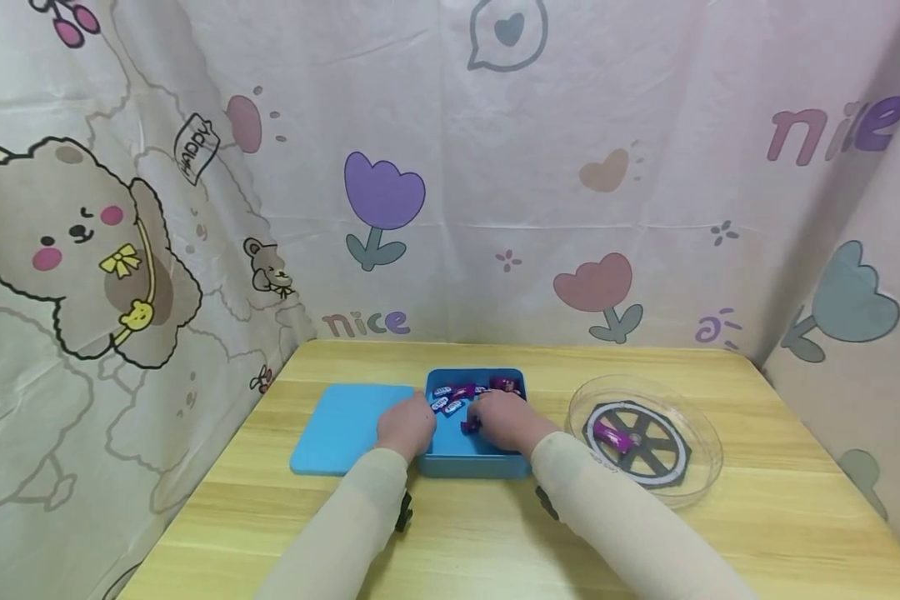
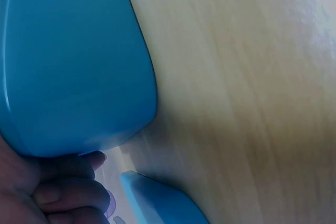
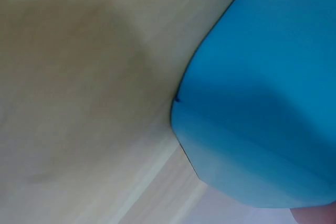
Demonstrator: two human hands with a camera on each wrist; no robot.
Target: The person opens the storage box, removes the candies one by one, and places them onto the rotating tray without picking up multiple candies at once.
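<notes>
A blue plastic box (image 1: 476, 467) stands mid-table with several purple-wrapped candies (image 1: 452, 406) inside, mostly toward its back. At the box's left wall, my left hand (image 1: 407, 425) grips the rim; its curled fingers (image 2: 71, 195) show against the outer wall in the left wrist view. My right hand (image 1: 504, 419) reaches over the right side into the box. Its fingers pinch a dark purple-wrapped candy (image 1: 469, 426), partly covered by the hand. In the right wrist view the box wall (image 3: 262, 103) hides nearly all of that hand.
A flat light-blue lid (image 1: 345, 429) lies left of the box. To the right is a clear round dish (image 1: 708, 475) with a dark spoked disc (image 1: 656, 457) and one purple-wrapped candy (image 1: 612, 435). A printed curtain (image 1: 480, 183) hangs behind the wooden table (image 1: 465, 542).
</notes>
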